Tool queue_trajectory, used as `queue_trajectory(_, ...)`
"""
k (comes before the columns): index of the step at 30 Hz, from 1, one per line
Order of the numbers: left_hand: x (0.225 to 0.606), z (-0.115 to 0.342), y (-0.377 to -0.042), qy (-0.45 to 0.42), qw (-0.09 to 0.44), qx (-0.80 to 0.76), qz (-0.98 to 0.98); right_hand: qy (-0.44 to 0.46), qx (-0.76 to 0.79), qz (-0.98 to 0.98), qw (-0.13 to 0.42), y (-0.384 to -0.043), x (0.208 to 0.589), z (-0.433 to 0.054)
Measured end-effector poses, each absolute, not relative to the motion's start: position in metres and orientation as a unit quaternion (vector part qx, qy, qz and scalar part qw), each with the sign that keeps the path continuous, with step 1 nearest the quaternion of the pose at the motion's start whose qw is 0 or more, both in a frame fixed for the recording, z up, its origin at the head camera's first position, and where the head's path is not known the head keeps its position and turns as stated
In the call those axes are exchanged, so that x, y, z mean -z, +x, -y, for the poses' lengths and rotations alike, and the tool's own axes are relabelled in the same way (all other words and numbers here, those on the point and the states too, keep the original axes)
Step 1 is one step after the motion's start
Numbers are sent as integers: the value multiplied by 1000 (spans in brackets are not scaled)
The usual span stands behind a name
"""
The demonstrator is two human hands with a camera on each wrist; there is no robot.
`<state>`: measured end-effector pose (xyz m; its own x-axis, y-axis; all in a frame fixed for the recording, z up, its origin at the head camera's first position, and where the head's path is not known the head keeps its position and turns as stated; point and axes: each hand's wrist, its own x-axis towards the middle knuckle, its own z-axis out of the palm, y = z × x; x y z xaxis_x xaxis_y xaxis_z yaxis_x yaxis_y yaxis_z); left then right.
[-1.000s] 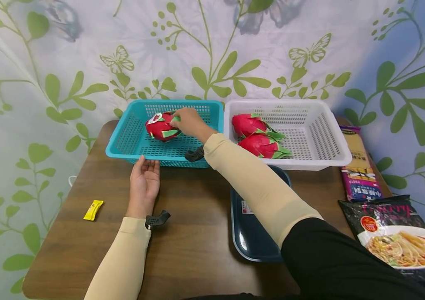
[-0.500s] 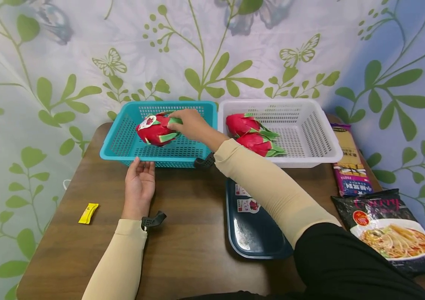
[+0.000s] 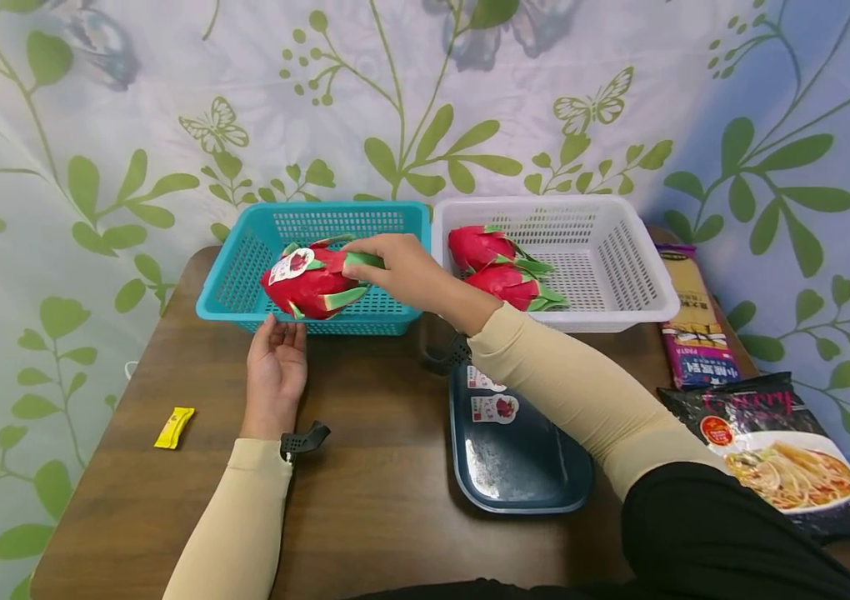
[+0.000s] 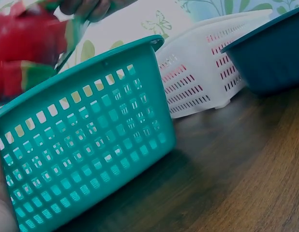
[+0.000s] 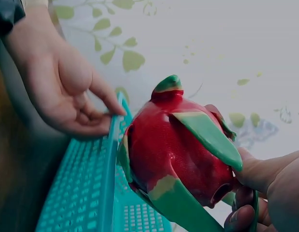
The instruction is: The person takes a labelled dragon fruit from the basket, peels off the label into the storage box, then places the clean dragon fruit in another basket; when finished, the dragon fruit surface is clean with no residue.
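Observation:
The right hand grips a red dragon fruit by its green leafy end, above the front part of the teal basket. A white label sticks to the fruit's upper side. In the right wrist view the dragon fruit is close up, with thumb and fingers round its leaves. At the basket's front rim, the left hand has its palm turned up; in the right wrist view this hand holds the rim, thumb at the top and fingers bent against the outer wall.
A white basket with two dragon fruits adjoins the teal one. Before it sits a dark blue tray bearing labels. Pasta and curry noodle packs lie right; a small yellow packet lies left.
The right hand has lifted the dragon fruit from inside the teal basket and brought it nearer the front rim. The left hand stays at the rim. The head view has shifted slightly.

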<state>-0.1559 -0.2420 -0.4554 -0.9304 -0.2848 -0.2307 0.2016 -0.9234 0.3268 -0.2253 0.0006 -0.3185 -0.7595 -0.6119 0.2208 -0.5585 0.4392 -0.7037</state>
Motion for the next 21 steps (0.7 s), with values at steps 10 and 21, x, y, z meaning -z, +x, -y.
queue_trajectory(10, 458, 244, -155, 110, 128, 970, 175, -367, 444, -817, 31, -192, 314, -19)
queue_trajectory(21, 454, 246, -153, 158, 83, 953, 243, -368, 438, -818, 63, -167, 341, -30)
